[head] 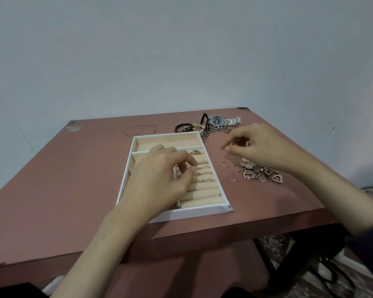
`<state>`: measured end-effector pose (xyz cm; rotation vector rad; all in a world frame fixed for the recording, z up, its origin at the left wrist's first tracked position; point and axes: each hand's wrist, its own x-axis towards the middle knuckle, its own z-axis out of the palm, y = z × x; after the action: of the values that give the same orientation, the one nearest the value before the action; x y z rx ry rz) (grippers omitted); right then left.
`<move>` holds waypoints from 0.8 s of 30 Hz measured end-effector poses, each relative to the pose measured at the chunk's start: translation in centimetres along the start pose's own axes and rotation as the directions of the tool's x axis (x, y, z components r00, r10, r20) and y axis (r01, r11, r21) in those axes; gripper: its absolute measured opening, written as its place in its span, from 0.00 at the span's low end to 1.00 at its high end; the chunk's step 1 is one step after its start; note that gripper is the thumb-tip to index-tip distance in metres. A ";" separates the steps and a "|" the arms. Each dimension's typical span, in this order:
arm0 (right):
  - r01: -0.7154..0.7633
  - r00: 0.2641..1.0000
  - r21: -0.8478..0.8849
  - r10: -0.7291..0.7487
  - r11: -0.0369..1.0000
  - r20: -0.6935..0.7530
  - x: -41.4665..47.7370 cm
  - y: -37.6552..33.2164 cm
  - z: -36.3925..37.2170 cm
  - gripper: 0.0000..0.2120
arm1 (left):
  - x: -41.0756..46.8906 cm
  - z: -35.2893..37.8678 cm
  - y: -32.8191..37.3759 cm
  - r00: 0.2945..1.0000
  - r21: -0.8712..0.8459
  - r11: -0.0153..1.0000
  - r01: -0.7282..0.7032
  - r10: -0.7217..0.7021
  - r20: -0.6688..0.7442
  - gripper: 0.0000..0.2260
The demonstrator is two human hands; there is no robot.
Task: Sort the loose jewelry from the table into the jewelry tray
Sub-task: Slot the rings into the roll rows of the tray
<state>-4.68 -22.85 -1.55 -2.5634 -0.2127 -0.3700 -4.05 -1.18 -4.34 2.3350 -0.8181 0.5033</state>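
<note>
Thin rings (224, 164) look light and slippery, probably best pinched by the rim; whether anything's held in the curled left hand (159, 175) or right hand (256, 147) can't be told

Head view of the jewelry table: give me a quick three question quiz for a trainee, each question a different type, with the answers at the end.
1. True or false: the watch already lies inside the jewelry tray.
2. Where is the left hand? A: over the tray's ring rolls. B: on the watch. C: off the table's near edge.
3. How many thin loose rings lie on the table just right of the tray?

Key: 1 false, it lies on the table beyond the tray. 2 A. 3 three.
</note>
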 end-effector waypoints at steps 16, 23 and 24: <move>-0.328 0.926 -0.285 0.247 0.901 -0.287 1.2 4.7 1.4 0.09 | 7.1 3.1 3.4 0.983 0.092 0.995 -0.034 0.017 0.180 0.08; -0.338 0.929 -0.240 0.281 0.910 -0.241 1.5 5.2 1.2 0.06 | 8.3 4.5 3.5 0.962 0.103 0.995 0.011 -0.039 0.271 0.07; -0.340 0.929 -0.236 0.286 0.910 -0.235 1.5 5.3 1.2 0.06 | 8.3 4.6 3.4 0.957 0.099 0.995 0.023 -0.050 0.285 0.07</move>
<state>-1.77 -26.54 -4.65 -2.7436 0.3470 -0.5553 0.49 -9.86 -1.96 2.5444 -0.8972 0.1900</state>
